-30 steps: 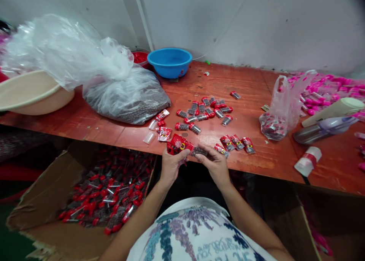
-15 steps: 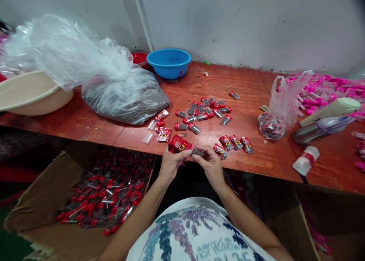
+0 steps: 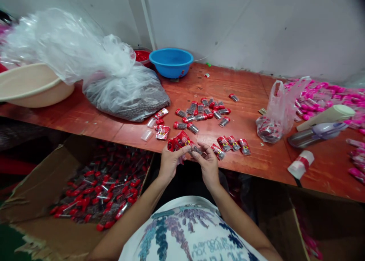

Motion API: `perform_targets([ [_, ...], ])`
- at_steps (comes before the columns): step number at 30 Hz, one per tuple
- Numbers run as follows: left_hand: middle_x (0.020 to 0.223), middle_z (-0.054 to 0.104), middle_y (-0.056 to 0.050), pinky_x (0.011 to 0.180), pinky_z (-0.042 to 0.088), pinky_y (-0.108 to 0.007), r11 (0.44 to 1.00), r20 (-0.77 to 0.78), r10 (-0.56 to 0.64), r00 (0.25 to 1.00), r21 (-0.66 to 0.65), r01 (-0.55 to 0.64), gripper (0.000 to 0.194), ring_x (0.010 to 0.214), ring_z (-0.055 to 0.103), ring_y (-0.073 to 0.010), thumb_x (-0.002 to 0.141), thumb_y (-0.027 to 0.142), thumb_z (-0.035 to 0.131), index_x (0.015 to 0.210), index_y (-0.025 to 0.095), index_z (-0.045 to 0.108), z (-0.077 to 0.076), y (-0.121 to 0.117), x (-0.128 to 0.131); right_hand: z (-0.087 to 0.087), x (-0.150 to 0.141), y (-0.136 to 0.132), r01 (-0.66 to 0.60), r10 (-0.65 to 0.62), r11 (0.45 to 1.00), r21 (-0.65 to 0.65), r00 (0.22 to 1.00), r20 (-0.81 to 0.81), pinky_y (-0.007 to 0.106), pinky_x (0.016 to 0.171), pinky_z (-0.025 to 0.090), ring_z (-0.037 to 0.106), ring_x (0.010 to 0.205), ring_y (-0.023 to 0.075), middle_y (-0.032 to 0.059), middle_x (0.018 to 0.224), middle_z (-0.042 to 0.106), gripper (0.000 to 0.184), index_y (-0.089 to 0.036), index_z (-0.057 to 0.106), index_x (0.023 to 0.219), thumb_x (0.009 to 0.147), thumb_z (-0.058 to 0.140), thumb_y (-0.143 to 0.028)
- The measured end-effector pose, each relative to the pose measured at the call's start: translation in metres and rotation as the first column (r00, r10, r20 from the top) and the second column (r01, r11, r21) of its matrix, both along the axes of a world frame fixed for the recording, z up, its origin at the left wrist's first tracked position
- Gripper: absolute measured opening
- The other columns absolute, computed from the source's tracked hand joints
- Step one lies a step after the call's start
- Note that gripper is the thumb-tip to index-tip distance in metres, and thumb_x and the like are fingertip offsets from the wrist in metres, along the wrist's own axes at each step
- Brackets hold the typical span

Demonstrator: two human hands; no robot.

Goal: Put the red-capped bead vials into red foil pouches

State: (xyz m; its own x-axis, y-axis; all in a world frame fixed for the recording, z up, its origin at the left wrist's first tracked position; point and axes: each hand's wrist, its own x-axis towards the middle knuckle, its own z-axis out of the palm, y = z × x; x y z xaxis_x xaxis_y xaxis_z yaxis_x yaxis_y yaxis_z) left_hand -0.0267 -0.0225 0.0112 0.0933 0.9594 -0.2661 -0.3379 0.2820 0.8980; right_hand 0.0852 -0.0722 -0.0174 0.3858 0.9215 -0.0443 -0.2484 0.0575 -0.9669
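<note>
My left hand is closed on a bunch of red printed sachets, gripped between thumb and fingers. My right hand pinches a small clear container of dark pellets, its end against the sachets. Whether it sits partly inside one is hidden by my fingers. Just past my right hand lie several red sachets with dark contents. Beyond my hands, several small red-capped bottles of dark pellets lie scattered. Left of these are empty clear tubes and a flat red sachet.
On the red table stand a large plastic bag of dark pellets, a blue basin and a cream basin. At right are a knotted bag, a flask and pink items. Below left is a carton of red-capped bottles.
The sachets in my left hand have shifted and fanned out a little. My right hand still pinches the container close by. The whole view has turned slightly.
</note>
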Motion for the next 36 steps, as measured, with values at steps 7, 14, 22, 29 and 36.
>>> perform_targets([
  [7,0.058,0.060,0.003,0.041,0.043,-0.019,0.996,0.020,0.089,0.996,0.015,-0.089,0.028,0.043,0.052,-0.0076,0.058,0.025,0.082,0.073,0.013,0.061,-0.002,-0.003,0.006,-0.001,-0.002,-0.010,0.055,-0.089,0.994,0.092,0.898,0.431,0.031,0.079,0.052,0.058,0.090,0.0176,0.0047,0.098,0.055,0.026,-0.024,0.064,0.107,0.082,0.062,-0.031],
  [14,0.064,0.063,0.001,0.039,0.041,-0.018,0.997,0.076,-0.071,0.995,-0.021,0.073,0.027,0.042,0.050,-0.0058,0.059,0.023,0.081,0.076,0.013,0.064,-0.005,-0.005,-0.001,0.002,0.001,-0.004,-0.050,0.049,0.999,-0.002,0.995,-0.082,0.032,0.071,0.056,0.063,0.081,0.0166,0.0033,0.096,0.065,0.032,-0.020,0.060,0.105,0.076,0.069,-0.031],
  [22,0.055,0.059,0.002,0.035,0.037,-0.017,0.996,-0.005,-0.076,0.997,-0.038,0.076,0.029,0.038,0.047,-0.0063,0.058,0.027,0.081,0.074,0.014,0.061,-0.002,-0.011,0.001,0.000,0.005,-0.004,-0.057,0.057,0.998,0.013,0.998,0.006,0.031,0.073,0.056,0.061,0.084,0.0164,0.0027,0.097,0.062,0.036,-0.021,0.059,0.107,0.074,0.070,-0.031],
  [29,0.054,0.058,0.003,0.036,0.036,-0.018,0.994,-0.007,-0.085,0.996,-0.068,0.084,0.029,0.039,0.048,-0.0074,0.060,0.031,0.080,0.074,0.014,0.060,-0.012,-0.005,-0.001,-0.012,0.025,-0.002,-0.225,0.215,0.974,0.018,0.950,0.224,0.032,0.083,0.052,0.061,0.089,0.0163,0.0019,0.109,0.056,0.047,-0.030,0.063,0.115,0.069,0.074,-0.027],
  [36,0.051,0.055,0.003,0.036,0.032,-0.018,0.977,0.039,-0.143,0.989,-0.156,0.147,0.028,0.037,0.044,-0.0061,0.059,0.029,0.081,0.071,0.015,0.060,-0.017,-0.004,0.002,-0.021,0.026,-0.001,-0.187,0.184,0.982,0.009,0.973,0.140,0.035,0.085,0.050,0.063,0.090,0.0187,0.0015,0.098,0.067,0.034,-0.024,0.066,0.104,0.071,0.072,-0.026],
])
